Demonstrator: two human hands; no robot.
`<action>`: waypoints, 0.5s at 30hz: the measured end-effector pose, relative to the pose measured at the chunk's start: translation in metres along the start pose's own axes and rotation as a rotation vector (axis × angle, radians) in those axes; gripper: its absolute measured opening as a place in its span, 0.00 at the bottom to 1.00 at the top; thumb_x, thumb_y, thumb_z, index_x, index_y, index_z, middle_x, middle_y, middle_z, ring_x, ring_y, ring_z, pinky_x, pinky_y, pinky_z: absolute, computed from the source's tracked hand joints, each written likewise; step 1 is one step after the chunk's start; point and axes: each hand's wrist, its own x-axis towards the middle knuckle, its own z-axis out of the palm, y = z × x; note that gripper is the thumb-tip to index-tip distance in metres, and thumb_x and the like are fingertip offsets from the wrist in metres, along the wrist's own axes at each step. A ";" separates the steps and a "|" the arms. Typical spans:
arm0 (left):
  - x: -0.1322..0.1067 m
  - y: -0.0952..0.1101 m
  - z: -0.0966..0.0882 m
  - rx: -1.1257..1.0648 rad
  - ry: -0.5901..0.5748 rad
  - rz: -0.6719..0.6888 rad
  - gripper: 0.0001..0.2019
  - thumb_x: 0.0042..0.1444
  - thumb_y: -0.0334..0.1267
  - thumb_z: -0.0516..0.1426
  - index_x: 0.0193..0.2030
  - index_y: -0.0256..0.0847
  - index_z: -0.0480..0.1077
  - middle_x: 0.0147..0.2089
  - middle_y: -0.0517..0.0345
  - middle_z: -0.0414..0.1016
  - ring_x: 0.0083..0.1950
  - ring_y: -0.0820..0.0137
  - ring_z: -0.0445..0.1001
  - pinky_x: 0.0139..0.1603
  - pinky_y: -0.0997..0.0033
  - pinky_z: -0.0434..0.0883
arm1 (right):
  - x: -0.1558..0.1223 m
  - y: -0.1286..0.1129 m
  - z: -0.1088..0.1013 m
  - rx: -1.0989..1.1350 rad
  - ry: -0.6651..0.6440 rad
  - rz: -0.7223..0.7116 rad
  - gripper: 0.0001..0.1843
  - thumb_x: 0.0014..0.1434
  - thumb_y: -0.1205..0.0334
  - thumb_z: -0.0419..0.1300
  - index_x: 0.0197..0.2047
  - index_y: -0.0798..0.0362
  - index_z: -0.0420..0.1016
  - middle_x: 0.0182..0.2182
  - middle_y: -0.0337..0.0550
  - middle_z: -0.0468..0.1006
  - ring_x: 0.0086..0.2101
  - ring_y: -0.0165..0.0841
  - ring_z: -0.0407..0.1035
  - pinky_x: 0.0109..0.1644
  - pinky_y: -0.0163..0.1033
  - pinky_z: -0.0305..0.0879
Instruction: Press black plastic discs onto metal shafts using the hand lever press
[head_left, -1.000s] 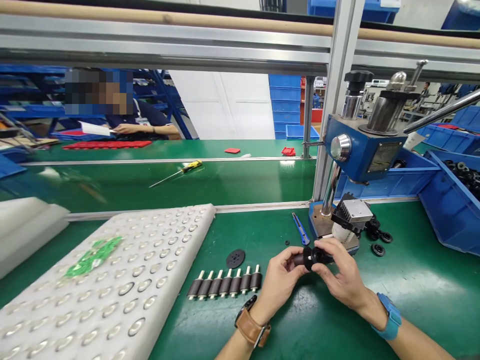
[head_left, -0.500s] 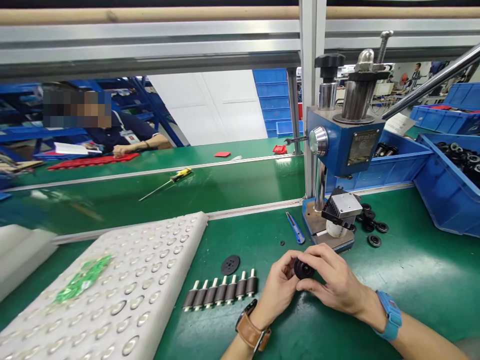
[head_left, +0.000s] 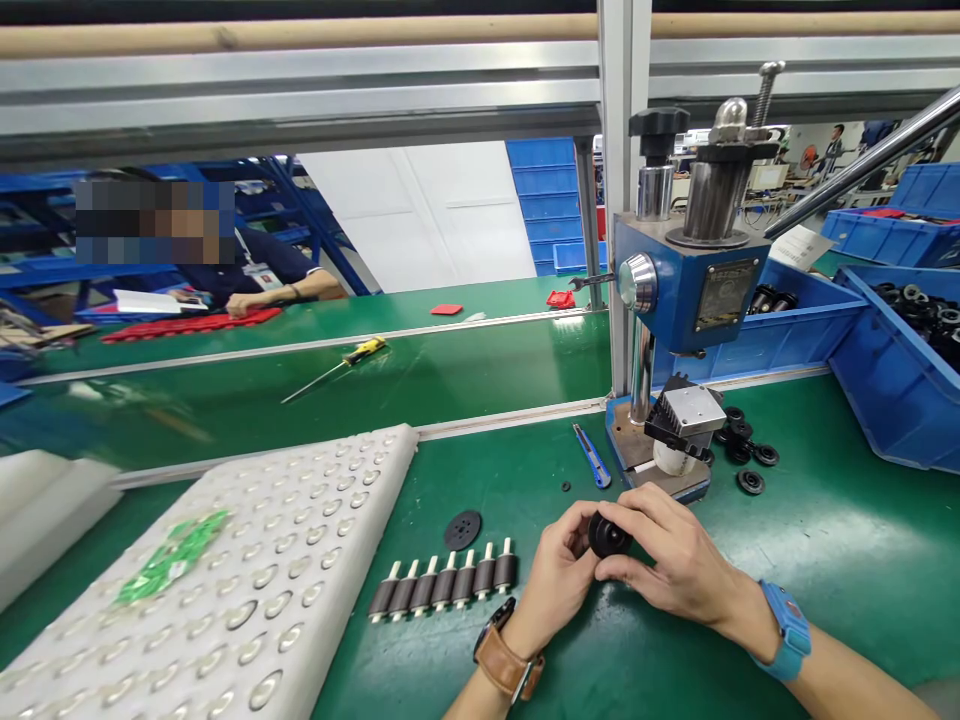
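A small round black wheel-like part [head_left: 608, 536] is pinched between both of my hands over the green bench. Its left side is in the fingers of my left hand [head_left: 564, 567], which partly hide it. My right hand [head_left: 670, 552] grips it from the right with thumb and fingertips. To the left lies a row of several dark cylinders with white shafts [head_left: 444, 582], and just behind them a flat black disc with holes [head_left: 463, 530]. Beyond my hands stands a blue hand press [head_left: 686, 290], a silver finned block [head_left: 693, 409] on its base.
A blue utility knife [head_left: 592, 456] lies left of the press base. Several black round parts [head_left: 750, 482] sit to its right, before blue bins [head_left: 892, 400]. A white foam tray [head_left: 300, 530] fills the left. Across the bench are a screwdriver [head_left: 364, 350] and a seated person [head_left: 262, 265].
Both hands keep hold of the black round part, nearly still. My right wrist has shifted slightly to the right. The whole view has drifted a little.
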 end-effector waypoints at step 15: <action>-0.004 0.001 -0.004 0.395 0.039 0.248 0.09 0.63 0.32 0.56 0.48 0.37 0.74 0.39 0.55 0.75 0.38 0.71 0.72 0.39 0.73 0.69 | -0.001 0.002 -0.005 0.073 0.006 0.069 0.23 0.67 0.58 0.63 0.62 0.53 0.65 0.35 0.42 0.70 0.35 0.32 0.64 0.37 0.38 0.62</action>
